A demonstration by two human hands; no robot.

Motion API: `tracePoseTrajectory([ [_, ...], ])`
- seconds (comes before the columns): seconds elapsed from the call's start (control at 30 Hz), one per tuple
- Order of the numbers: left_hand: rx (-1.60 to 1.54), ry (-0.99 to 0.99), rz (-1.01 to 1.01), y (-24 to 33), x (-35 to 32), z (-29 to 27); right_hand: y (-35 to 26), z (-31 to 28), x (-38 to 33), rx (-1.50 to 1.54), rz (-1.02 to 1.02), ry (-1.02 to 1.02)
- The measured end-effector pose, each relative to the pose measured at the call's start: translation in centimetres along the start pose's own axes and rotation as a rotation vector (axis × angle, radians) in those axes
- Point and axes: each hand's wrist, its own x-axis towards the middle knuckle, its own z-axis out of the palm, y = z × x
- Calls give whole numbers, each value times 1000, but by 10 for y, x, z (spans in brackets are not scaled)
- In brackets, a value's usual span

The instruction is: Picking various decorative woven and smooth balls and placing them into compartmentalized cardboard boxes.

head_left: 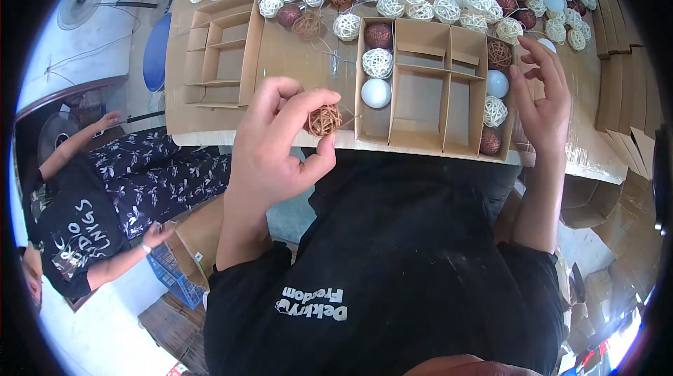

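Above the box point(419, 96), left hand point(270, 145) fingers pinch one brown wicker ball point(324, 121); right hand point(543, 99) spread, empty.

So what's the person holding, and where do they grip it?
The left hand pinches a brown woven rattan ball by its sides, thumb against fingertips. The right hand holds nothing.

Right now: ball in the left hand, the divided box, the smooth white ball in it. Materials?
Brown ball, pinched by the left hand: looks like woven rattan or wicker, matte, open strands visible. Divided box: plain brown cardboard, raw cut edges, thin partitions. Smooth white ball: even, slightly glossy surface; likely plastic or foam, cannot tell which.
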Motion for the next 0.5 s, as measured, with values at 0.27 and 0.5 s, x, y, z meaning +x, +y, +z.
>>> tracePoseTrajectory([
  [0.27,-67,-138,-23,7,-4,28,1,0,-3,27,4,12],
  [0.5,-131,-146,-36,-1,0,34,-5,-7,-9,-9,-3,18],
])
